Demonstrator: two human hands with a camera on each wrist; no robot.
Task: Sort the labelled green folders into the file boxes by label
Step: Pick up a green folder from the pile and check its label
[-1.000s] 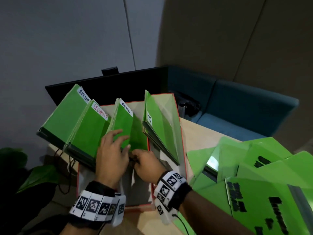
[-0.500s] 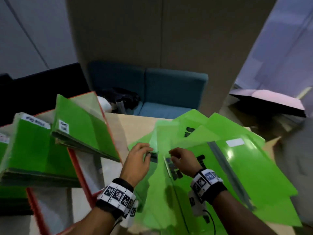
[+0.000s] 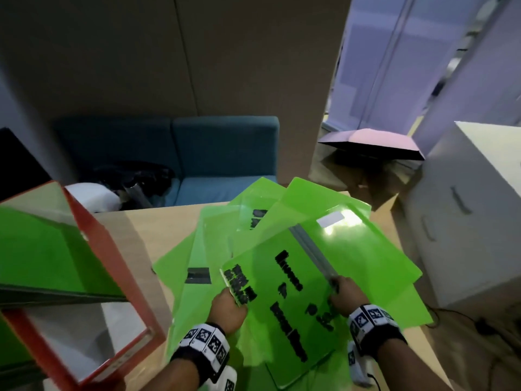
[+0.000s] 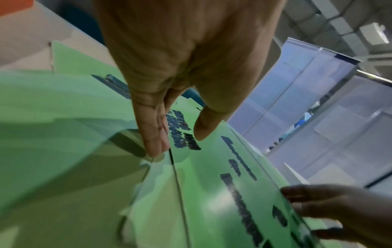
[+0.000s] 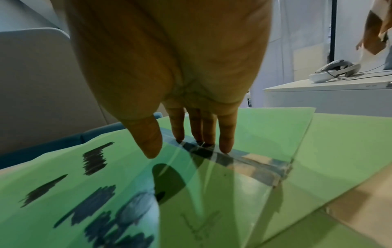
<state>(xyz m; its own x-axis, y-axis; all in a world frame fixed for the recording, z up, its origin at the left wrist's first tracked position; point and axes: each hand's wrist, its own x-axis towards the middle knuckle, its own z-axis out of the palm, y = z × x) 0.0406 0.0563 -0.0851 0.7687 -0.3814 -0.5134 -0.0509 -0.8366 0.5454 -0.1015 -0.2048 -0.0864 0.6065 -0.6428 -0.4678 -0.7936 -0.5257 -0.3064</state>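
Observation:
A green folder [image 3: 284, 300] with black scribbled labels is tilted up above a pile of green folders [image 3: 352, 249] on the table. My left hand [image 3: 229, 304] pinches its left edge, thumb [image 4: 203, 129] on the cover and fingers [image 4: 155, 142] at the edge below. My right hand [image 3: 344, 292] grips its right side at the grey spine strip [image 5: 244, 161], thumb [image 5: 148, 144] on the labelled cover. At the left stands a red file box [image 3: 93, 244] with green folders [image 3: 36, 249] leaning in it.
The wooden table [image 3: 169, 218] ends at a blue sofa [image 3: 220, 153] behind it. A white cabinet [image 3: 465, 221] stands at the right, with an open umbrella [image 3: 369, 142] on the floor beyond. Another person's hand [image 5: 373, 38] shows far right.
Both hands have left the file boxes, moved right to the loose pile and taken hold of one labelled folder. The view has swung right with them.

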